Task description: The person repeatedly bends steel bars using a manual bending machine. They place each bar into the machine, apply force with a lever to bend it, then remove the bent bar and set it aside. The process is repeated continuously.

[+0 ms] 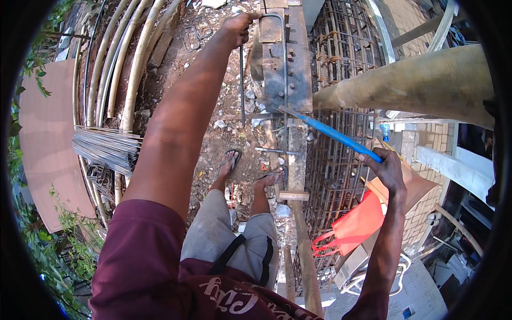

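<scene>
A thin steel rod (285, 64), bent into a hook at its far end, lies along a dark bending board (302, 64) studded with short metal pegs. My left hand (238, 30) reaches far forward, its fingers closed round the bent end of the rod. Another straight length hangs below that hand, left of the board. On the right, my right hand (388, 169) grips the end of a blue-handled bending bar (341, 136). The bar slants toward the board, its metal tip meeting the rod near the board's near end; how they engage is too small to tell.
A bundle of cut rods (106, 146) rests across long bamboo poles (140, 64) at left. Rebar cages (344, 64) stretch along the right, under a thick bamboo pole (410, 85). A red bag (356, 221) lies near my right forearm. Rubble covers the ground round my sandalled feet.
</scene>
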A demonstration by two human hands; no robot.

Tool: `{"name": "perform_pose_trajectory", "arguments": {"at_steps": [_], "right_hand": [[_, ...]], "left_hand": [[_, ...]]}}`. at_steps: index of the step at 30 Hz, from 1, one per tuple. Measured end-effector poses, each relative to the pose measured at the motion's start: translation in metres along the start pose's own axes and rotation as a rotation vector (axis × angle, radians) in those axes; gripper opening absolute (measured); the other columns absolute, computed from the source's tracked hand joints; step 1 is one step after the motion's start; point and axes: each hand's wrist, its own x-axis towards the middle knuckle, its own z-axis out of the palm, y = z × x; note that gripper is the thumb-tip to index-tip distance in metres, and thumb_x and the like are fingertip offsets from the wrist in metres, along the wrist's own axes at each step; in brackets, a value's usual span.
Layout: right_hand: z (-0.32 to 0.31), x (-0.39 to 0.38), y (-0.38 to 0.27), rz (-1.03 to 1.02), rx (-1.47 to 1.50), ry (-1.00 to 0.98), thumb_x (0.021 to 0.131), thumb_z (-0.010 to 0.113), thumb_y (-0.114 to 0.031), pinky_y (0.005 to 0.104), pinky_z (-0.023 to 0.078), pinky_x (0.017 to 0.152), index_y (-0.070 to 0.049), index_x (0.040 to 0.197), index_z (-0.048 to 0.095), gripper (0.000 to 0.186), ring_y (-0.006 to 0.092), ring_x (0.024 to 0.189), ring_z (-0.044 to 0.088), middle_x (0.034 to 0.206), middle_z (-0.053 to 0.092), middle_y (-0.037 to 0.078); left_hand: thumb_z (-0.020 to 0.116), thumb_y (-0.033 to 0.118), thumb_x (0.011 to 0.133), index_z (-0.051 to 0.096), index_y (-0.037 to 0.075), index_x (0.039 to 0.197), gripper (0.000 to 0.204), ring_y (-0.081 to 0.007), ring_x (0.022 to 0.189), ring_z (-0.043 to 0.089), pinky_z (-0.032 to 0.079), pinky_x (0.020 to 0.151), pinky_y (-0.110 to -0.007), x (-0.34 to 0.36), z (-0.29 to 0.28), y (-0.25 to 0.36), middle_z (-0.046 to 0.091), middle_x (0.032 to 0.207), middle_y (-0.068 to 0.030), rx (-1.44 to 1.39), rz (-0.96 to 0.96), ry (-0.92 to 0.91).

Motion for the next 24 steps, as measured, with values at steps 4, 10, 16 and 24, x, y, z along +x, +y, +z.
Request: {"name": "perform_pose_trajectory", "arguments": {"at_steps": [4, 10, 16, 24], "right_hand": [[0.034, -0.020, -0.002, 0.122, -0.086, 0.157, 0.087, 0.083, -0.064, 0.0472, 0.043, 0.058, -0.006, 0.073, 0.071, 0.060, 0.0289, 0.054, 0.055, 0.055, 0.054, 0.011], [0.061, -0.022, 0.034, 0.032, -0.113, 0.327, 0.082, 0.084, -0.069, 0.0472, 0.043, 0.058, -0.006, 0.069, 0.067, 0.067, 0.0300, 0.054, 0.057, 0.055, 0.055, 0.012], [0.117, -0.072, -0.041, 0.328, 0.051, 0.511, 0.078, 0.091, -0.062, 0.0448, 0.039, 0.054, -0.005, 0.064, 0.061, 0.066, 0.0252, 0.050, 0.044, 0.052, 0.048, 0.009], [0.281, -0.127, -0.175, 0.671, 0.471, 0.624, 0.089, 0.083, -0.061, 0.0499, 0.042, 0.055, -0.006, 0.072, 0.063, 0.061, 0.0340, 0.051, 0.057, 0.056, 0.054, 0.012]], "left_hand": [[0.088, 0.034, 0.092, 0.052, 0.014, 0.089, 0.042, -0.0045, 0.050, 0.022, 0.019, 0.044, -0.023, 0.004, -0.002, 0.001, 0.030, 0.069, 0.0104, 0.001, -0.012, -0.051], [0.074, 0.029, 0.104, 0.059, 0.013, 0.099, 0.023, -0.0055, 0.048, 0.018, 0.017, 0.043, -0.025, 0.006, -0.005, 0.006, 0.024, 0.062, 0.0108, -0.046, -0.091, -0.111], [0.070, 0.021, 0.106, 0.056, 0.014, 0.096, 0.019, -0.0057, 0.045, 0.020, 0.014, 0.041, -0.024, 0.015, -0.009, 0.006, 0.024, 0.058, 0.0105, -0.079, -0.086, -0.230], [0.078, 0.020, 0.099, 0.054, 0.013, 0.089, 0.026, -0.0068, 0.048, 0.023, 0.021, 0.042, -0.026, 0.018, -0.007, 0.002, 0.030, 0.065, 0.0083, -0.077, -0.038, -0.201]]}}
